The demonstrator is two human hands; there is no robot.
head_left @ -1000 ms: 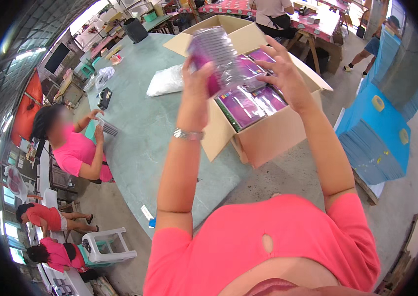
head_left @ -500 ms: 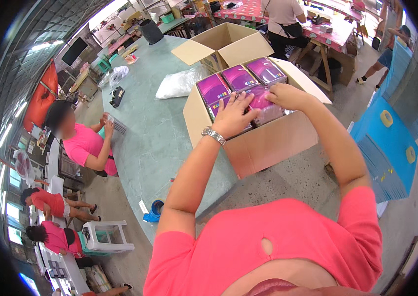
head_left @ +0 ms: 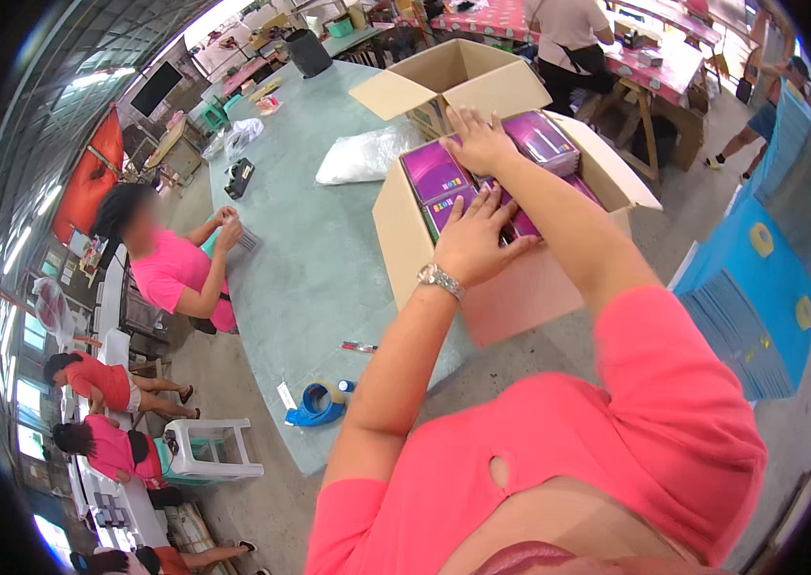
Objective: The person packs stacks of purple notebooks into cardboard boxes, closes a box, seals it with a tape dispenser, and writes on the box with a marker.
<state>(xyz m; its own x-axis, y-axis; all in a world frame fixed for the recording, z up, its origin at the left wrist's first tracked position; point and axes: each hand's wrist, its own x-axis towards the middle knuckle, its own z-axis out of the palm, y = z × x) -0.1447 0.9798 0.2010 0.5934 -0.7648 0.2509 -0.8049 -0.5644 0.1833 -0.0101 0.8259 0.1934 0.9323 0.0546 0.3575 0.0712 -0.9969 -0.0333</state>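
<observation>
An open cardboard carton (head_left: 394, 244) stands at the table's right edge, filled with shiny plastic-wrapped purple packs (head_left: 436, 172). My left hand (head_left: 480, 235), with a metal-band watch (head_left: 441, 279) on its wrist, lies with spread fingers on the near packs. Reaching across above it, my right hand (head_left: 482, 144) rests on the far part of the stack, its fingers stretched out. Neither hand grips a pack. My right forearm and both hands hide part of the packs and the carton's near side.
Behind stands a second open carton (head_left: 468, 91), with a white plastic bundle (head_left: 362, 155) beside it on the green table (head_left: 300, 278). A blue tape dispenser (head_left: 317, 404) lies near the table's front edge. Blue stacked sheets (head_left: 745, 297) stand right; a co-worker (head_left: 175, 268) works at left.
My right hand has let go of the near right pack and moved left and away onto the far packs. My left hand stays on the near packs.
</observation>
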